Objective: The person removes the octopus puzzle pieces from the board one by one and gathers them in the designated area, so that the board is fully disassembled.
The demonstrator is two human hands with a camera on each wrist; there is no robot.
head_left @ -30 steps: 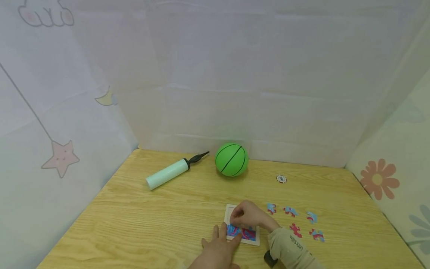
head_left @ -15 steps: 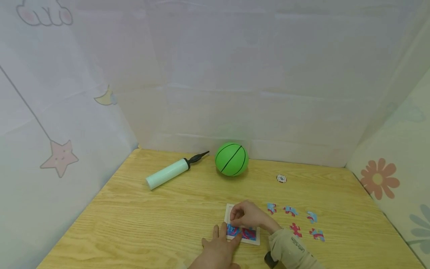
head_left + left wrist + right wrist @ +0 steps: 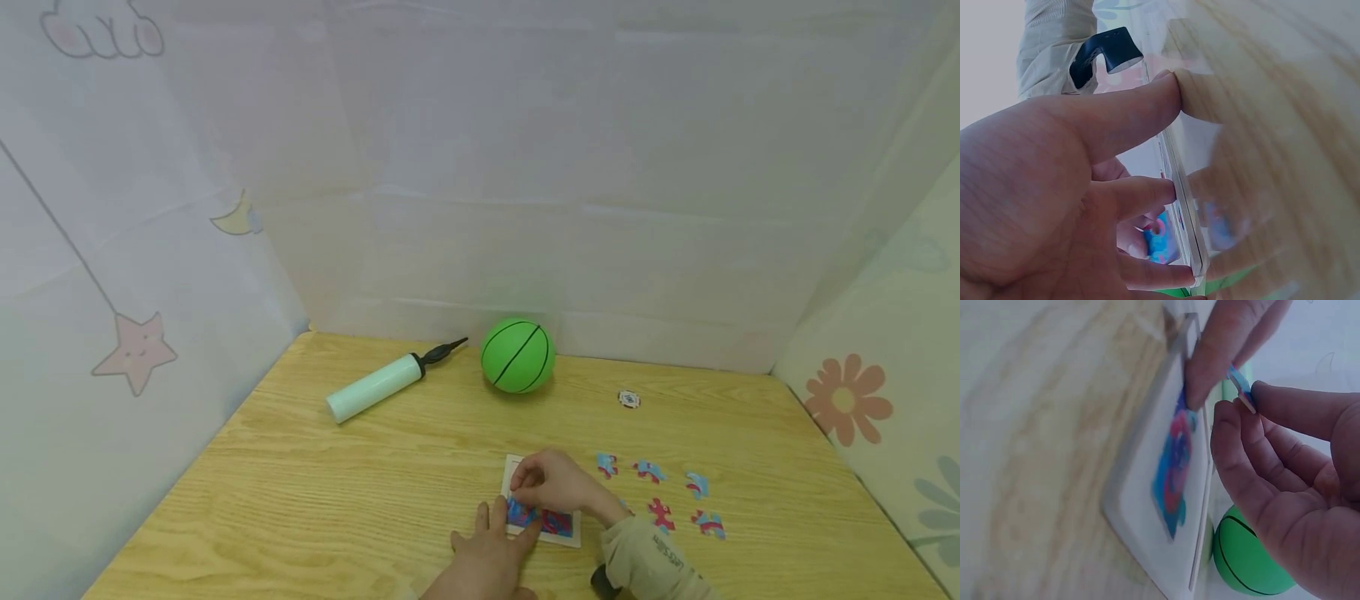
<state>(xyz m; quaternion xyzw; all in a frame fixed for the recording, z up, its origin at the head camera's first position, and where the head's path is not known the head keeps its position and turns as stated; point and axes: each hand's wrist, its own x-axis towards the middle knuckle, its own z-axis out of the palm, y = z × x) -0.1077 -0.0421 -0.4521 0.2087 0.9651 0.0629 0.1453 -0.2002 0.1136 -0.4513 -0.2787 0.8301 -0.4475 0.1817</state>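
Both hands sit at the table's near edge, on the puzzle frame. Left hand (image 3: pixel 491 558): fingers straight and spread, tips pressed on the frame's left edge and on the table beside it. Right hand (image 3: pixel 553 482): curled over the frame's far-left corner, thumb and fingers pinching a small blue-pink puzzle piece (image 3: pixel 1240 383) just above the board; left fingertip touches the frame right next to it.

Rest, largest first:
- Wooden table (image 3: pixel 315 500), pale fabric walls on three sides.
- Green ball (image 3: pixel 517 356) at 12 o'clock from the hands, near the back wall.
- Mint air pump (image 3: pixel 375 387) with black nozzle at 10 o'clock, lying flat, nozzle pointing toward the ball, not touching it.
- White puzzle frame (image 3: pixel 542 525) flat on the table, partly filled with blue-pink pieces along its near side.
- Loose puzzle pieces (image 3: pixel 660 492) scattered at 3 o'clock from the frame, apart from each other.
- Small round white token (image 3: pixel 628 399) at 1 o'clock, well apart from everything else.
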